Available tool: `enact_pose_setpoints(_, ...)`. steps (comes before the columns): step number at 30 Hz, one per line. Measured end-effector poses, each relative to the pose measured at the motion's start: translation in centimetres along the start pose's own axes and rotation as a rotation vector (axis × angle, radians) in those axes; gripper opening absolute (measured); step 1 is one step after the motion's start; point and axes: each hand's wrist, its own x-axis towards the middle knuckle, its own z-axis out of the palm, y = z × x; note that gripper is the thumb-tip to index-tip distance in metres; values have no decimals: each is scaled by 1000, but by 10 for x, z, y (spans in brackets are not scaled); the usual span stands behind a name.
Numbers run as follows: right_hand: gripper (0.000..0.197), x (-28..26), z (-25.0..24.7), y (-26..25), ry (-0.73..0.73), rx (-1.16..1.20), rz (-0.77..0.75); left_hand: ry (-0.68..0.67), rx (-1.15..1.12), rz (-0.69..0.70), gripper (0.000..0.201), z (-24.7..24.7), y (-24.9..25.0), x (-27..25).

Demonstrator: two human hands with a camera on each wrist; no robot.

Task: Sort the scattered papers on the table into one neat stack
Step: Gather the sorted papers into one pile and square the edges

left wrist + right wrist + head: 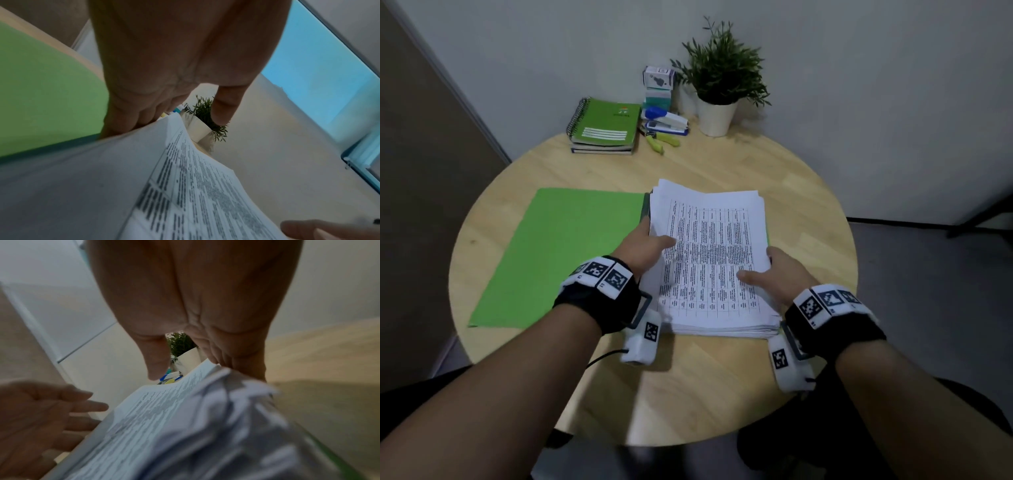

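We see the papers (709, 260) gathered on the desk (722, 377); left hand (645, 248) and right hand (777, 274), each grip holding one side edge, with far corners unsquared.

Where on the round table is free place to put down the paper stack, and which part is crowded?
Bare wood lies along the near edge of the table, before the hands, and at the right rim beside the paper stack. The far edge is crowded: notebooks, stapler, potted plant. The green folder covers the left.
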Motion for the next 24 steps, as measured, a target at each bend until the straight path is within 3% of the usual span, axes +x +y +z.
enact_pose_setpoints(4, 99, -34, 0, 6, -108, -83, -37, 78, 90, -54, 63, -18, -13, -16)
enact_pose_setpoints(6, 110, -42, 8, 13, -161, -116, -45, 133, 194, -120, 65, -42, -32, -17)
enact_pose_setpoints(9, 128, -43, 27, 17, -98, -248, -21, 307, 514, -293, 73, -87, -65, -16)
enact_pose_setpoints(11, 123, -45, 36, 15, -34, -355, 19, 423, 660, -438, 88, -116, -92, -17)
enact_pose_setpoints(14, 114, -45, 45, 15, 30, -393, 35, 449, 694, -542, 94, -138, -115, -21)
enact_pose_setpoints(20, 107, -44, 48, 16, 66, -404, 23, 412, 807, -455, 84, -161, -137, -5)
enact_pose_setpoints(22, 107, -44, 47, 16, 65, -403, 26, 387, 804, -405, 53, -158, -114, -29)
enact_pose_setpoints(24, 109, -43, 46, 17, 63, -401, 30, 410, 695, -381, 38, -158, -99, -45)
